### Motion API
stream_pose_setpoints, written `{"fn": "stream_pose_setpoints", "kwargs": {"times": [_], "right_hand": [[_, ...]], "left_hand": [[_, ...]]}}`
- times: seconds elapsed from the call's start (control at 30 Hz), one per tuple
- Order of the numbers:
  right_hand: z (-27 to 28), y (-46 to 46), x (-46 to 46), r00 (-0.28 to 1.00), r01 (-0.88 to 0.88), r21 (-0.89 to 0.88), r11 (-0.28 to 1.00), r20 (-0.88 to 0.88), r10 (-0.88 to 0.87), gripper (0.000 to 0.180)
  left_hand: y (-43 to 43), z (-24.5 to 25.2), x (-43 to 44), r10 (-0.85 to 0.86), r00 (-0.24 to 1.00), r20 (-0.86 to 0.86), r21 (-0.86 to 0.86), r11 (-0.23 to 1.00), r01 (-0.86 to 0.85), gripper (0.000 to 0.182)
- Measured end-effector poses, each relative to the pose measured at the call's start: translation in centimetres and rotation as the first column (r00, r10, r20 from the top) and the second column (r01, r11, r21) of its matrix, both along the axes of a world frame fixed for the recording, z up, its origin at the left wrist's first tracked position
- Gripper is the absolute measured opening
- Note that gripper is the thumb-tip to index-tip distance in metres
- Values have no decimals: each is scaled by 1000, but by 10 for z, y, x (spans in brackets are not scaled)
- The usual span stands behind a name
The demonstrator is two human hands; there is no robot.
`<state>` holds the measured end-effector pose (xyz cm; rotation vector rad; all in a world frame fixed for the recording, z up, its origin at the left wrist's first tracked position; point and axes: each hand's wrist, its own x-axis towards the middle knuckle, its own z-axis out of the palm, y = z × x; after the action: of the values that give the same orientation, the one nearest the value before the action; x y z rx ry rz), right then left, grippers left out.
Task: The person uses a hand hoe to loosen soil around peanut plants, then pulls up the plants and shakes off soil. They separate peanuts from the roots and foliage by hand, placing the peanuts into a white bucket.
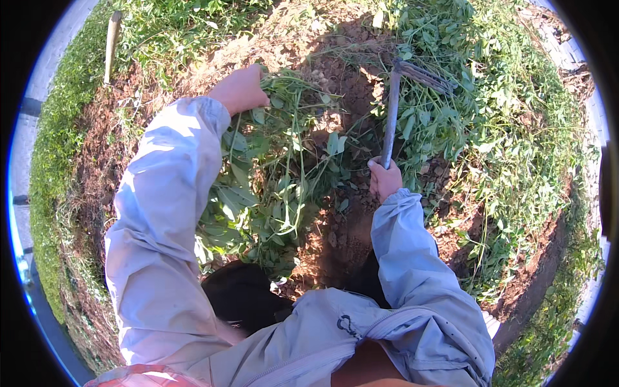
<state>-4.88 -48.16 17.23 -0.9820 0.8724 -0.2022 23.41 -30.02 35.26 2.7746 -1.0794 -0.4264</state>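
My left hand (242,90) is closed round a bunch of leafy green plant stems (287,92), whose leaves spread down and to the right, in front of my body. My right hand (385,179) grips the handle of a pronged hand hoe (392,113). The hoe's metal tines (427,78) point right, over leafy plants (435,121) lying on the soil. Small pale lumps (316,77) show near the stems, just right of my left hand; what they are cannot be told for sure.
Reddish, clumpy soil (348,222) lies between the plants. A wooden handle (112,46) stands out of the ground at the upper left. Low greenery (53,184) edges the plot on the left, beside a paved strip (22,169). Pale paving (594,111) borders the right side.
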Motion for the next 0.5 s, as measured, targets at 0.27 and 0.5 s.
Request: {"fn": "stream_pose_setpoints", "kwargs": {"times": [0.27,0.5], "right_hand": [[6,7,-1,995,-99,-34,994,0,99,19],[17,22,-5,913,-387,-176,905,-212,349,19]], "left_hand": [[211,120,32,205,835,-511,-344,841,-417,43],[234,-261,-4,564,581,-587,-101,660,-744,48]]}}
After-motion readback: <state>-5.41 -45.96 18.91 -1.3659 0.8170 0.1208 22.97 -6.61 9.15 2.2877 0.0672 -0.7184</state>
